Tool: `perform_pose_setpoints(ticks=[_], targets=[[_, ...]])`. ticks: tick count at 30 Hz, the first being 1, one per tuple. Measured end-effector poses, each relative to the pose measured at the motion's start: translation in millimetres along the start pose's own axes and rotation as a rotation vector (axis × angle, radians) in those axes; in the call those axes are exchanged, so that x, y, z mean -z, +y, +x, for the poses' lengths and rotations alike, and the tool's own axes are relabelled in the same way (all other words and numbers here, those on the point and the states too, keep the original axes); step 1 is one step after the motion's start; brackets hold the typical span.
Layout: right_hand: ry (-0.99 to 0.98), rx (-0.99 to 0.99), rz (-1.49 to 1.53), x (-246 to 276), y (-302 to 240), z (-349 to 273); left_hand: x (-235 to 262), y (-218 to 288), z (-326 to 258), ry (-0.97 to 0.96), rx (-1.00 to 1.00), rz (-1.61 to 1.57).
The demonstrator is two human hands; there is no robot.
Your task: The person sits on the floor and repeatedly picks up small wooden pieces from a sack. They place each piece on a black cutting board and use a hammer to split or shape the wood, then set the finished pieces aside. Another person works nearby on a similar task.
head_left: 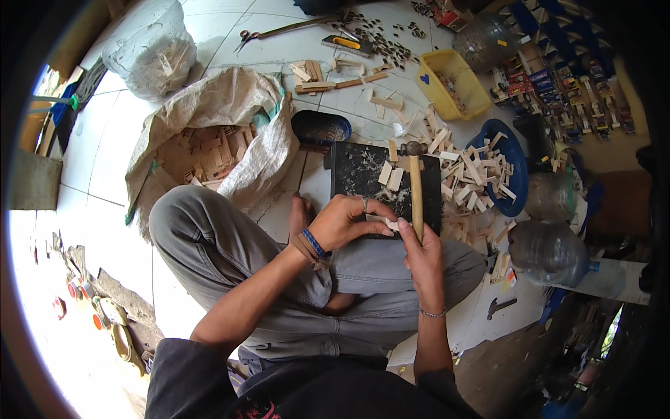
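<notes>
My left hand (347, 222) is closed, pinching a small pale wooden block (391, 225) between thumb and fingers. My right hand (423, 257) is wrapped round the lower handle of a hammer (417, 188), its thumb tip at the same block. The hammer points away from me, its dark head over the far right part of a black board (343, 172) strewn with shavings. Short wooden pieces (396, 179) lie on that board, left of the handle. To its right, a heap of wooden pieces (467, 174) spills from a blue basin (516, 164).
An open woven sack (272, 157) of wooden pieces stands at left, near a dark oval tray (314, 126). Farther off are a yellow bin (471, 94), shears (279, 31) and a clear bag (150, 52). A second hammer (500, 306) and a large plastic bottle (548, 253) lie at right.
</notes>
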State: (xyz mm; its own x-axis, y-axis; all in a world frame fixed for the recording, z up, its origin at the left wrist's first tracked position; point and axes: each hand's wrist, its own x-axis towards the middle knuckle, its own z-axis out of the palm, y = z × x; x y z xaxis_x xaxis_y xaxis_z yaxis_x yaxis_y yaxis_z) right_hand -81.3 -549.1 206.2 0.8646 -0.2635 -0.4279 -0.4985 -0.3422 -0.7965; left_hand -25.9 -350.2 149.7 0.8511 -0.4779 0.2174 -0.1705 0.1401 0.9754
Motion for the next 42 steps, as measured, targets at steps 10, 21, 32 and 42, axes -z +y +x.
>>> perform_pose_setpoints(ticks=[10,21,32,42], targets=[[0.072,0.165,-0.005,23.5,20.4,-30.9,-11.3,-5.2,-2.2,0.090,-0.094,0.021],[0.081,0.687,-0.622,64.4,35.7,-91.5,-17.9,-5.7,-2.9,0.117,0.019,-0.072],[0.238,0.908,-0.766,74.7,25.8,-98.5,-16.1,-5.7,-2.1,0.119,-0.084,-0.017],[0.280,0.919,-0.763,69.9,39.5,-94.4,-14.5,-4.0,-1.0,0.103,-0.047,-0.022]])
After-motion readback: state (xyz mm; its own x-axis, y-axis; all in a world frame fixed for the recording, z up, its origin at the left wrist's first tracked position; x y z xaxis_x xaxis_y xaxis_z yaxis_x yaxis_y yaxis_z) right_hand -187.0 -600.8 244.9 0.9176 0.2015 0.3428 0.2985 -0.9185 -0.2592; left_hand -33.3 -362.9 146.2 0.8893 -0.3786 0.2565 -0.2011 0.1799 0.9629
